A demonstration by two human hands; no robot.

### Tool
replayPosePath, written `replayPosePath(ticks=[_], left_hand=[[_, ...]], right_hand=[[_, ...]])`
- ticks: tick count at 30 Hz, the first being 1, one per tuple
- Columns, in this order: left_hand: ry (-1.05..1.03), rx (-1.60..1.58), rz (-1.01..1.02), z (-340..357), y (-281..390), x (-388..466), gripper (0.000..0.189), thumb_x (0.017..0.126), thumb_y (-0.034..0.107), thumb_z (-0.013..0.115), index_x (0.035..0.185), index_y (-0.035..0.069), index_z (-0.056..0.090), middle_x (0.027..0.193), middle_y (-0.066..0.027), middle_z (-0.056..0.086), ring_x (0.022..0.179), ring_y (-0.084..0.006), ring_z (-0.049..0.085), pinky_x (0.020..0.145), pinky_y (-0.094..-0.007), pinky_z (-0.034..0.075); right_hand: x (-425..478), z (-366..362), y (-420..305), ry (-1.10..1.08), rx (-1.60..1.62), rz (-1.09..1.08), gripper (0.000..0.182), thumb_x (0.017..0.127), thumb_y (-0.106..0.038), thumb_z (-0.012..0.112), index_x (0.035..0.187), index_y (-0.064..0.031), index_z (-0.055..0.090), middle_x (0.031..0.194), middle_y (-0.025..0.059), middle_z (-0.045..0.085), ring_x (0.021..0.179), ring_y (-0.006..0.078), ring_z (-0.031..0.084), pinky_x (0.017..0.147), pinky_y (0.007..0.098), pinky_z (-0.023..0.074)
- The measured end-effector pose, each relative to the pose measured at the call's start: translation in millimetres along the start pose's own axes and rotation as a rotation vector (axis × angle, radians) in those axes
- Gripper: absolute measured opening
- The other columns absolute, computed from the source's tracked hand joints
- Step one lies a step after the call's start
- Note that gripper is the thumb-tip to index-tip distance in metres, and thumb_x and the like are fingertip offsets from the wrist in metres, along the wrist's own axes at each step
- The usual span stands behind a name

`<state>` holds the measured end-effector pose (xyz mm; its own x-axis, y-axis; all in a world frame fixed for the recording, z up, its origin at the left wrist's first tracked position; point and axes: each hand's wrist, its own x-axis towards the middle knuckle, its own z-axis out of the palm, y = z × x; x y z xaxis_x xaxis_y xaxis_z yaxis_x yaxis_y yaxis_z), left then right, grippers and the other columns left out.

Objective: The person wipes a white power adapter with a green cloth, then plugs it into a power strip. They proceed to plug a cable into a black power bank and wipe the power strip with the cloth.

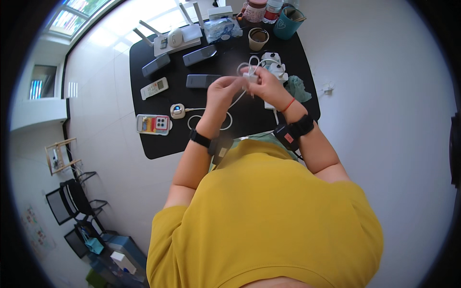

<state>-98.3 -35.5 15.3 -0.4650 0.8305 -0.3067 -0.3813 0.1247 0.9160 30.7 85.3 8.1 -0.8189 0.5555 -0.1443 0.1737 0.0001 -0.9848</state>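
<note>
Above the black table [241, 115], my right hand [268, 86] grips a small white power adapter [251, 77]. Loops of white cable [254, 62] rise around its fingers. My left hand [224, 90] meets it from the left, thumb and fingertips pinched together at the adapter. They seem to hold the cable's end there, though blur and the fingers hide the exact contact. From below the hands a white charging cable [236, 102] curves down to the table. One stretch of it reaches a small white device [177, 111] with a lit display.
Three dark grey boxes [200, 55] lie beyond my left hand, near a remote control [155, 88] and a phone in a colourful case [153, 124]. A white router [178, 40], a paper cup [258, 39] and a teal pen holder [288, 23] stand farther back. White plugs [277, 68] crowd a power strip.
</note>
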Motion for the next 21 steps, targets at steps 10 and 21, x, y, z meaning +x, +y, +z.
replayPosePath(ticks=[10, 21], left_hand=[[0.248, -0.346, -0.109, -33, -26, -25, 0.015, 0.096, 0.015, 0.057, 0.107, 0.004, 0.059, 0.081, 0.0038, 0.052, 0.057, -0.0009, 0.040, 0.046, -0.0145, 0.031], [0.286, -0.457, -0.176, -53, -39, -31, 0.027, 0.102, 0.022, 0.045, 0.117, 0.005, 0.059, 0.079, 0.0031, 0.053, 0.058, -0.0016, 0.038, 0.045, -0.0163, 0.030]], right_hand=[[121, -150, -27, 0.320, -0.599, -0.192, 0.048, 0.076, -0.025, 0.073, 0.114, 0.0011, 0.059, 0.107, 0.0163, 0.067, 0.095, 0.0282, 0.066, 0.086, 0.0368, 0.0514], [205, -126, 5, -0.152, -1.449, -0.295, 0.022, 0.072, -0.010, 0.071, 0.093, -0.0055, 0.067, 0.092, 0.0183, 0.068, 0.091, 0.0360, 0.065, 0.080, 0.0420, 0.0529]])
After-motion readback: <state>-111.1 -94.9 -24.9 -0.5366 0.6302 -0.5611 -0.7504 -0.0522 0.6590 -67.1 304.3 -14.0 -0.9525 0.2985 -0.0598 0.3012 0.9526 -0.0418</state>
